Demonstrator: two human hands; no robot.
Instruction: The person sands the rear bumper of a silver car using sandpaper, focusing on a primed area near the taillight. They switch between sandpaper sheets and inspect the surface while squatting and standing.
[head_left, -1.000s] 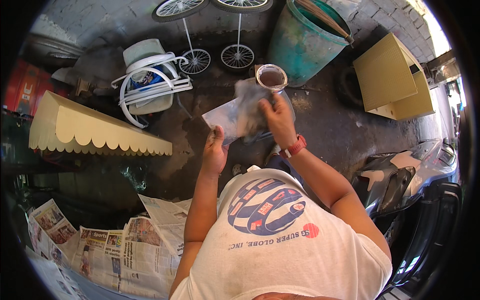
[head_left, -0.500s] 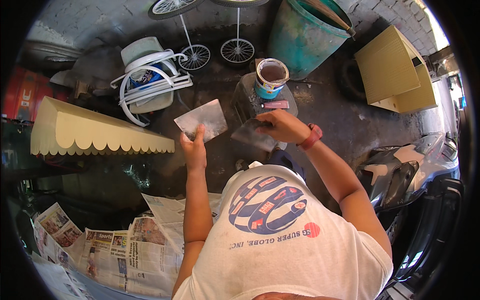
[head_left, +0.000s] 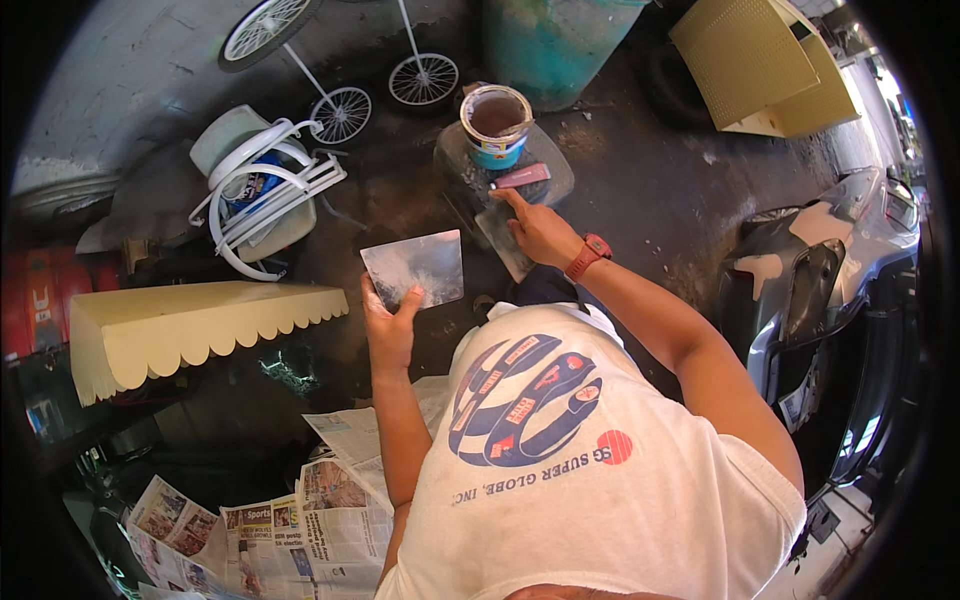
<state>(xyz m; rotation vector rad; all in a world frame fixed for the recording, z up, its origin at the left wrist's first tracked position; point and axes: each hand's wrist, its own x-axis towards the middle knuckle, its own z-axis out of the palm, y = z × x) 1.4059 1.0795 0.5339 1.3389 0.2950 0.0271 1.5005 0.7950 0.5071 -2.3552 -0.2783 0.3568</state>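
Observation:
My left hand (head_left: 388,318) is closed on the lower left edge of a flat, rectangular metal plate (head_left: 415,265), thumb on top, its shiny face smudged with pale residue. A second thin grey plate (head_left: 503,240) hangs tilted under my right hand (head_left: 545,237), which grips it; the thumb's hold is partly hidden. The right index finger reaches to the end of a pink tube (head_left: 525,176) lying on a grey stool (head_left: 555,165). Behind the tube, on the same stool, stands an open blue-and-white can (head_left: 497,150) with a brownish inside and a smeared rim.
A teal drum (head_left: 550,50) stands behind the stool. White folded metal frames (head_left: 275,195) lie at left, near a cream scalloped panel (head_left: 205,325). Newspapers (head_left: 300,530) cover the lower left. A patched grey vehicle body part (head_left: 820,265) is at right.
My right hand has moved with its plate to the tube, and its index finger has stretched out. The left hand's plate has turned more level. The whole view has shifted.

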